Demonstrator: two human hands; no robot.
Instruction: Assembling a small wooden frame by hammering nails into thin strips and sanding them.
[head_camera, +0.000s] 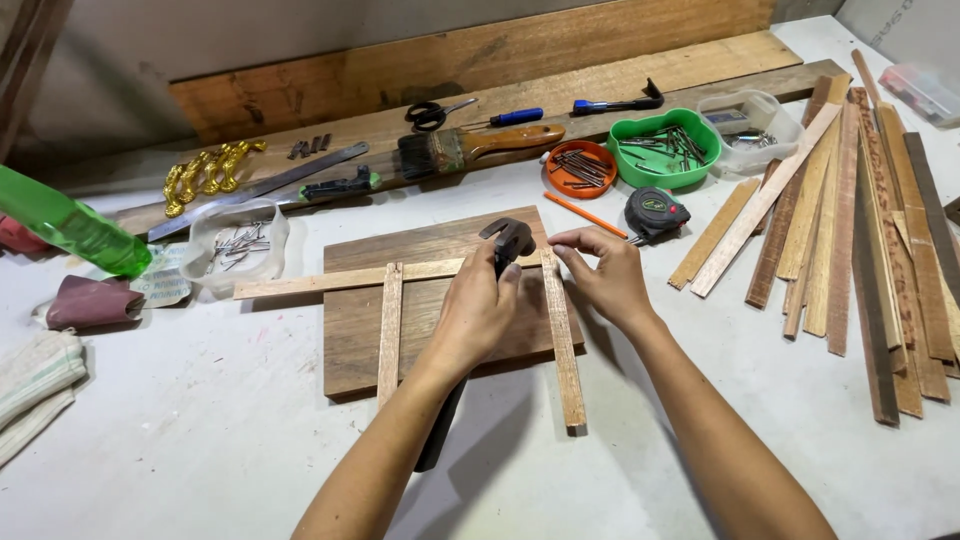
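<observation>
Left hand (478, 312) wrapped tight around the hammer (505, 243), fingers curled together high on the shaft, just under the head, a choked-up grip that looks suited to short, controlled taps. The black handle trails back toward the near edge of the worktop (180, 450). The head sits right over the long cross strip (330, 281), close to where it meets the right upright strip (564, 335).

Right hand (603, 275) on that same joint, thumb and forefinger pinched together at the corner, the other fingers curled behind; a nail may be between them, but it's too small to tell. The pinch seems there to steady the spot.

The strips lie across a dark wooden board (430, 320) in the middle of the worktop (a firm backing, I'd judge), with the left upright strip (389, 330) crossing too.

Along the far edge, within reach: an orange dish of nails (580, 168), a green tub (664, 150), a tape measure (655, 213), an orange pencil (585, 214). Spare slats (850, 230) fan out at the right edge.
</observation>
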